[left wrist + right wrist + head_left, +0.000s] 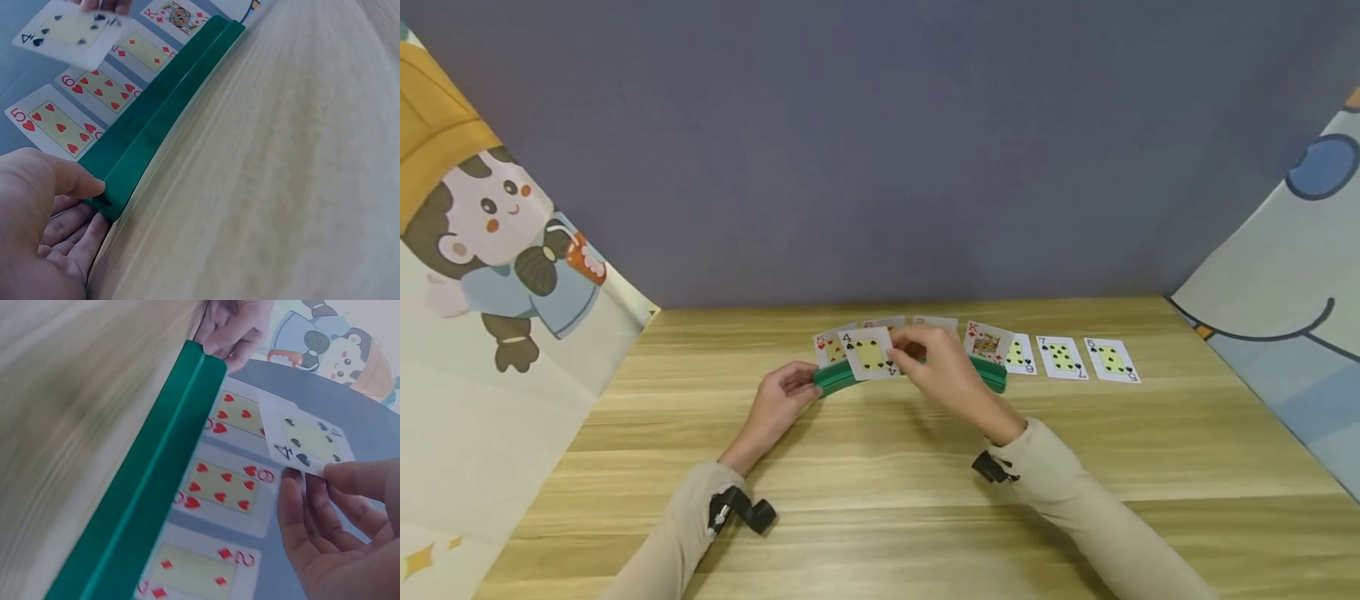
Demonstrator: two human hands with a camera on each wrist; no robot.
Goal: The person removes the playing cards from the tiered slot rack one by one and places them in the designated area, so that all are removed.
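My right hand [943,371] pinches a four of spades [867,354] by its edge between thumb and fingers. The card hangs above the left part of a curved green card holder [835,377], overlapping the cards there. At the holder's left end my left hand [778,404] grips it, thumb on top. Standing in the holder are a five of hearts [60,127], a six of hearts [103,90], a two of diamonds [147,53] and a king of diamonds [987,343]. The right hand hides the holder's middle in the head view.
To the right of the holder, a seven of spades [1063,357] and a five of spades [1112,360] lie face up on the wooden table [880,500]. Another spade card [1019,354] lies partly behind the holder. A grey panel [880,167] rises at the back.
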